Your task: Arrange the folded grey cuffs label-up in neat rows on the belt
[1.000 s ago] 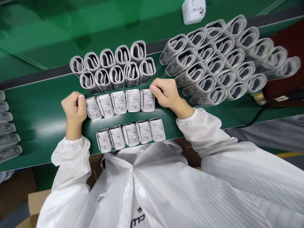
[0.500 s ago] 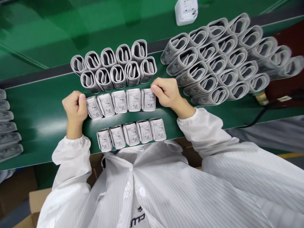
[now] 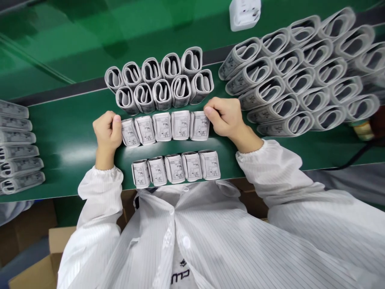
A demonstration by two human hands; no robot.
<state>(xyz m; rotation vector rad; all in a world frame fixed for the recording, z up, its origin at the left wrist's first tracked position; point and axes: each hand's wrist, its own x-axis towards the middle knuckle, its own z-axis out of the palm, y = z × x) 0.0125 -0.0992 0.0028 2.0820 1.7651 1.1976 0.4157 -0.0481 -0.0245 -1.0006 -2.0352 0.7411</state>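
A row of several folded printed sheets (image 3: 163,126), white with grey line drawings, lies on the green bench between my two fists. My left hand (image 3: 107,129) is closed at the row's left end, its thumb against the outermost sheet. At the other end, my right hand (image 3: 225,116) is closed too, with thumb and forefinger at the top corner of the last sheet. The curled fingers hide whether anything is inside either fist. Nearer my body lies a second row of folded sheets (image 3: 175,168). Behind the hands, two rows of folded sheets (image 3: 161,94) stand on end, their coiled edges showing.
A large block of folded sheets (image 3: 288,86) stands to the right. More folded sheets (image 3: 21,163) are stacked at the left edge. A white plug adaptor (image 3: 244,15) sits at the back. Below the green bench (image 3: 75,160) is an open cardboard box (image 3: 42,269).
The view has shifted, so the bench and its contents appear farther right, and more of the left stack shows. My hands stay at the two ends of the same row.
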